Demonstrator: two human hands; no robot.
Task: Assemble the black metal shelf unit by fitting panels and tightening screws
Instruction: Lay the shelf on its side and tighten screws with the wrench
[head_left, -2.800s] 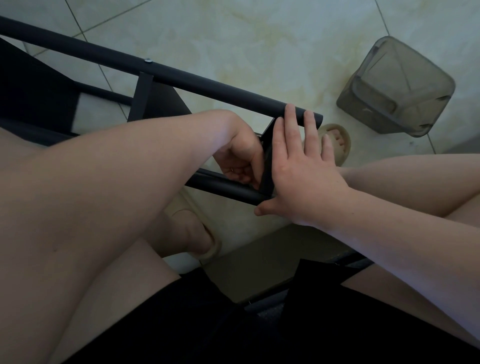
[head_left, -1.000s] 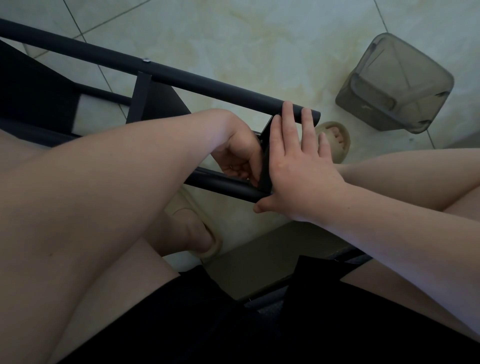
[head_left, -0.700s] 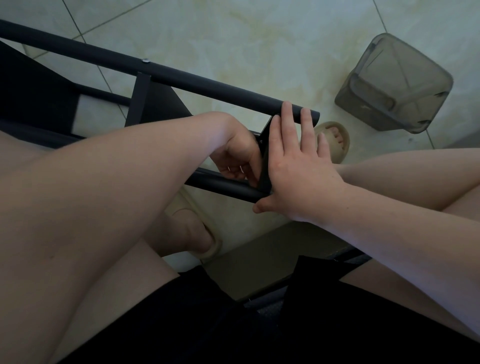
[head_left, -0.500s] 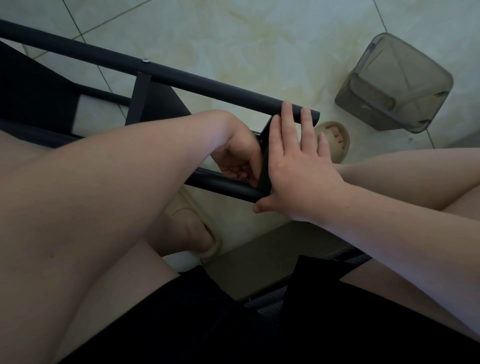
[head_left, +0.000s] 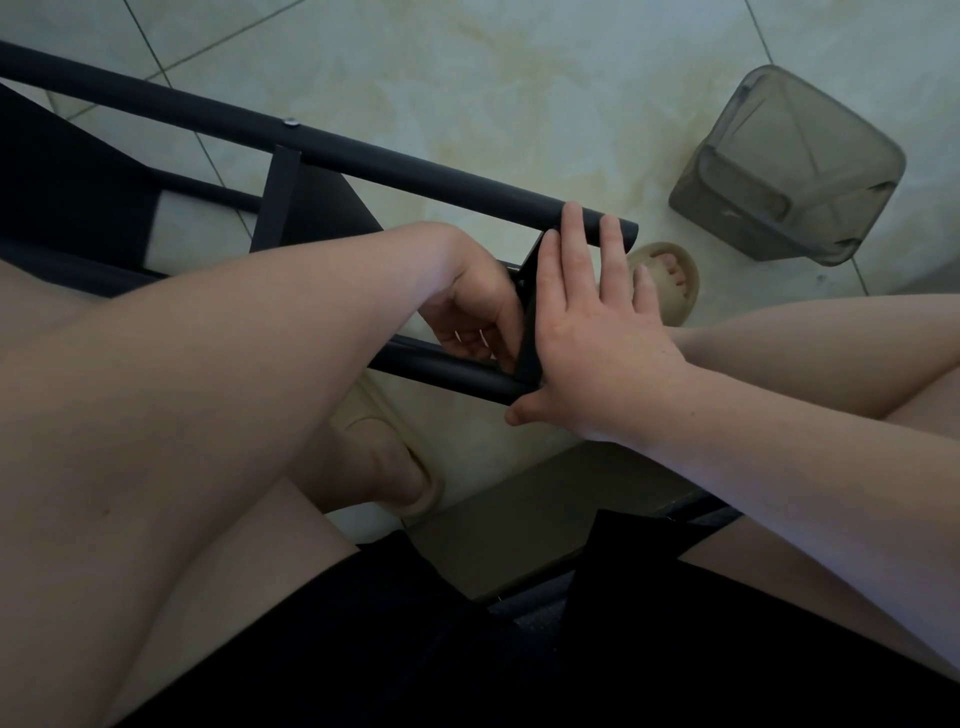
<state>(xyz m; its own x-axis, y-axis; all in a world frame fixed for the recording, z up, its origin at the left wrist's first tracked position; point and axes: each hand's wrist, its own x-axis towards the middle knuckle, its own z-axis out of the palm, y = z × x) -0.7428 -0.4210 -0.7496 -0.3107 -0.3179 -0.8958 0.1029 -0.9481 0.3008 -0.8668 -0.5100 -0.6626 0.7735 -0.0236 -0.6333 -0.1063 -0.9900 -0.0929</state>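
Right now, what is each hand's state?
Left hand: fingers curled; what it holds cannot be told.
Right hand: open, flat against the black metal panel.

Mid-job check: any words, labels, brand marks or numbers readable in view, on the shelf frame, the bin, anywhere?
None: no text can be read.
The black metal shelf tube, the translucent grey plastic bin and the beige slipper show no lettering; the small silver screw head is too small to tell.

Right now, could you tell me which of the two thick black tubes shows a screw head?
The far tube, crossed near its end by the right hand; its screw head sits just above a crossbar. The near tube shows none.
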